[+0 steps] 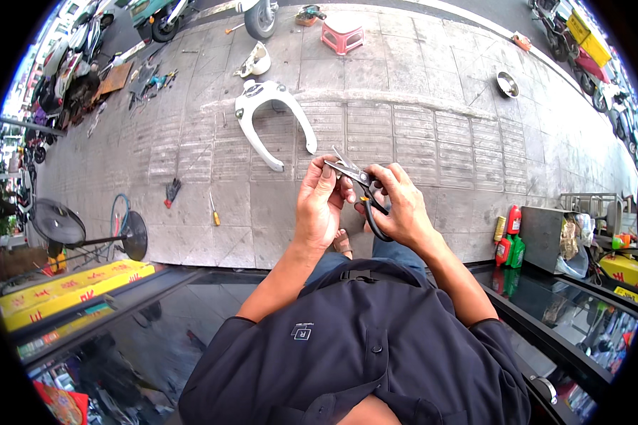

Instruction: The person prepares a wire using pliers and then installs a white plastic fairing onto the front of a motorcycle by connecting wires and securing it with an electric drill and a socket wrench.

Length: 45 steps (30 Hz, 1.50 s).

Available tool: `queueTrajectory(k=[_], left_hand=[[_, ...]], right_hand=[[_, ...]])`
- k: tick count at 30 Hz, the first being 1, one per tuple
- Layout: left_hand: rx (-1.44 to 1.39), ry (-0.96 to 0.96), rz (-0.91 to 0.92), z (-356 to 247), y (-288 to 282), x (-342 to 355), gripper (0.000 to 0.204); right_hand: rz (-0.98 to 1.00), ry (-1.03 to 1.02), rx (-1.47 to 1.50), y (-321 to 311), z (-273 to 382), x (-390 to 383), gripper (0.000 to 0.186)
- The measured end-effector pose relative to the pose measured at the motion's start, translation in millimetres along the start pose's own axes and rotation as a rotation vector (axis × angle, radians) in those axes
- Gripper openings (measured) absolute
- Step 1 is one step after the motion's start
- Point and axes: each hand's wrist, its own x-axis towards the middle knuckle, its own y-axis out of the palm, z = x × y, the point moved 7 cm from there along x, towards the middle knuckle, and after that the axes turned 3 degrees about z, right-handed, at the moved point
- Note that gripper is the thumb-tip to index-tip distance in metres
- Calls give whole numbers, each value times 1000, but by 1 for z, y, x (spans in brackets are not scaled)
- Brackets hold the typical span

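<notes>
In the middle of the head view, my right hand [398, 202] is closed on scissors [361, 183] with black and yellow handles, their silver blades apart and pointing up and left. Beside the blades, my left hand [317, 198] is closed, fingertips pinched on something small that I cannot make out. The thumb lies by the lower blade tip, partly hiding what is there. Just beyond my hands, a white U-shaped plastic part [301, 122] lies on the paving. My sandalled foot [342, 242] shows below.
A fan [58, 221] and screwdriver [215, 216] are left. Red stool [342, 39], white part [255, 64], metal bowl [507, 83] and tools [152, 83] lie ahead. Scooters [71, 64] line both sides. Bottles [515, 251] and a metal cabinet [540, 239] stand right.
</notes>
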Motion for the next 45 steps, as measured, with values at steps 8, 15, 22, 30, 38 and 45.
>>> queueTrajectory(k=[8,15,22,30,38,45], left_hand=[[54,-54,-4,21,20,151,20],[48,-149,-46,16,72,287,15],[-88,-86,-118,-15,84,381,12],[-238,-56,-199,-52,31,522,19],[-350,-124,-154,-114,7,680,10],[-234,-44,-217,-152,-17,759,12]], right_hand=[[95,35,107,-25,-106,115,63],[161,66,62,-87,-175,238,54],[251,-82,3,-109,-196,362,47],[475,-72,-46,-67,-252,522,48],[513,-10,-95,-56,-285,691,43],[595,-50,-79,-34,-304,791,40]])
